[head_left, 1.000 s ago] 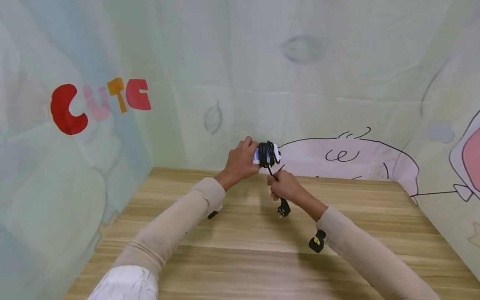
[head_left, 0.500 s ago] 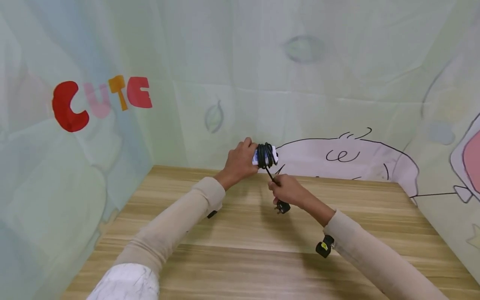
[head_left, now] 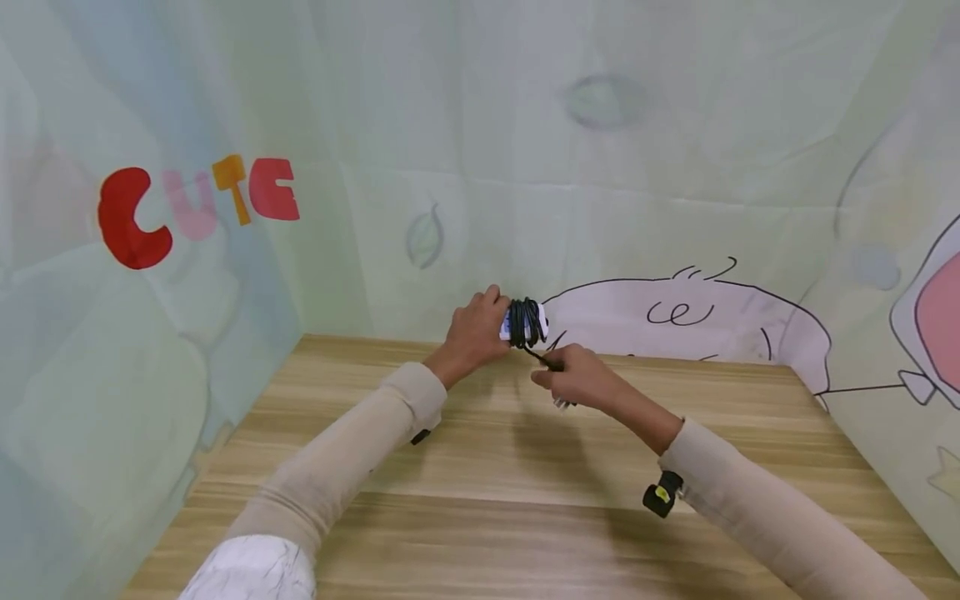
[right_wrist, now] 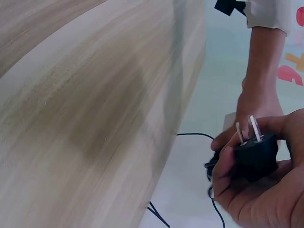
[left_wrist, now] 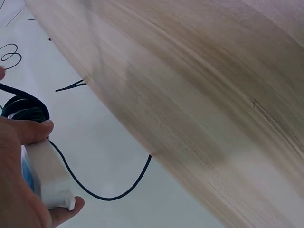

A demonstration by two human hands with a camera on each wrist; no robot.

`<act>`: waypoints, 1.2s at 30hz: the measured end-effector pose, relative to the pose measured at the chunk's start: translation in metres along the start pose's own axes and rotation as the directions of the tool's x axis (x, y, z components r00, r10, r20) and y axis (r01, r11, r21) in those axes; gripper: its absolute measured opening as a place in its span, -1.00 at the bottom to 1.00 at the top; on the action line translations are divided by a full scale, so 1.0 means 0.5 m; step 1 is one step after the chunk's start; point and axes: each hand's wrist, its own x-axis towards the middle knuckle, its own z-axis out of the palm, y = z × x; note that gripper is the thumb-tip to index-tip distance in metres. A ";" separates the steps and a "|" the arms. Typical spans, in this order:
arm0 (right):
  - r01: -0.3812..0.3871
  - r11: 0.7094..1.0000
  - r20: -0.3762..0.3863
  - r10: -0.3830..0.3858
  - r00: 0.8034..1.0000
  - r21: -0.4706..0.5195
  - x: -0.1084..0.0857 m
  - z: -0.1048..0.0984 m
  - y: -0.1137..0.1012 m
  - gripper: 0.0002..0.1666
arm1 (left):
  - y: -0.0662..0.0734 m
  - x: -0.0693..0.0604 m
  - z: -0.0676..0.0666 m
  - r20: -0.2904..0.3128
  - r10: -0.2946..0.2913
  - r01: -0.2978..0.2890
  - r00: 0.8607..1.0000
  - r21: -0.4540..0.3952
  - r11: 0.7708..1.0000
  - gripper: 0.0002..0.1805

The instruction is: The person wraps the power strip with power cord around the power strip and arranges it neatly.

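Observation:
A white power strip (left_wrist: 50, 173) with a blue face is gripped at one end by my left hand (head_left: 471, 333), its thumb and fingers on opposite sides. Black power cord (head_left: 525, 323) is wound in several turns round its body. A stretch of cord runs from the coil down to my right hand (head_left: 585, 379), which pinches it close to the coil. The black plug (right_wrist: 256, 159) sits within the curled fingers of that hand, its metal prongs pointing out. Both hands are above the far edge of the table. In the head view the right hand hides most of the plug.
A wood-grain table (head_left: 480, 533) spreads beneath the arms. Printed cloth walls (head_left: 465, 167) rise behind it and on both sides. Small black devices hang at both cuffs, the right device (head_left: 660, 495) bearing a yellow mark.
The power strip and my left hand have shifted slightly left and down. My right hand has turned, and the plug, which was hanging below it, is now mostly behind the hand in the head view.

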 end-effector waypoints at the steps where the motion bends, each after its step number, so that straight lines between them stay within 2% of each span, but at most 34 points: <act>1: -0.006 1.000 -0.002 0.006 1.000 0.017 -0.001 -0.001 -0.003 -0.39 | 0.000 -0.002 0.002 0.009 0.000 0.000 1.000 0.001 1.000 -0.34; 4: 0.002 0.997 0.004 -0.002 1.000 0.074 -0.004 -0.001 -0.010 -0.25 | 0.003 -0.007 0.008 0.039 0.010 -0.010 0.999 0.002 1.000 -0.32; 10: 0.033 0.972 0.074 -0.052 0.996 0.234 -0.005 -0.001 -0.007 -0.63 | 0.008 -0.017 0.016 0.066 0.051 -0.050 0.997 -0.009 0.999 -0.39; 12: 0.034 0.946 0.119 -0.076 0.990 0.321 -0.005 -0.006 0.000 -0.58 | 0.008 -0.019 0.020 0.075 0.057 -0.057 0.996 -0.007 0.998 -0.41; 15: 0.018 0.901 0.179 -0.105 0.978 0.433 0.000 -0.017 0.010 -0.42 | 0.008 -0.020 0.026 0.076 0.062 -0.060 0.995 -0.021 0.998 -0.41; 17: 0.007 0.884 0.185 -0.106 0.977 0.467 0.005 -0.022 0.015 -0.32 | 0.009 -0.020 0.028 0.083 0.059 -0.057 0.995 -0.033 0.998 -0.42; 20: 0.006 0.870 0.155 -0.095 0.983 0.492 0.015 -0.026 0.016 -0.34 | 0.009 -0.019 0.029 0.088 0.062 -0.058 0.994 -0.042 0.997 -0.43; 24: 0.031 0.891 0.088 -0.079 0.993 0.452 0.030 -0.030 0.014 -0.49 | 0.009 -0.016 0.032 0.106 0.071 -0.064 0.992 -0.065 0.996 -0.41; 27: 0.042 0.927 0.021 -0.054 0.998 0.373 0.043 -0.035 0.016 -0.60 | 0.007 -0.012 0.043 0.113 0.095 -0.087 0.989 -0.076 0.993 -0.38; 29: 0.035 0.945 -0.024 -0.029 0.999 0.326 0.053 -0.038 0.018 -0.65 | -0.010 0.000 0.081 0.085 0.126 -0.120 0.988 -0.075 0.990 -0.38; 31: 0.034 0.963 -0.070 -0.016 0.997 0.266 0.063 -0.040 0.024 -0.65 | -0.011 0.002 0.090 0.087 0.134 -0.129 0.987 -0.067 0.989 -0.37; 34: 0.044 0.985 -0.150 -0.018 0.988 0.168 0.076 -0.040 0.035 -0.63 | -0.007 0.000 0.087 0.093 0.137 -0.130 0.986 -0.087 0.988 -0.38; 36: 0.049 0.994 -0.202 -0.028 0.979 0.102 0.084 -0.039 0.042 -0.61 | 0.015 -0.012 0.050 0.123 0.127 -0.116 0.984 -0.094 0.989 -0.38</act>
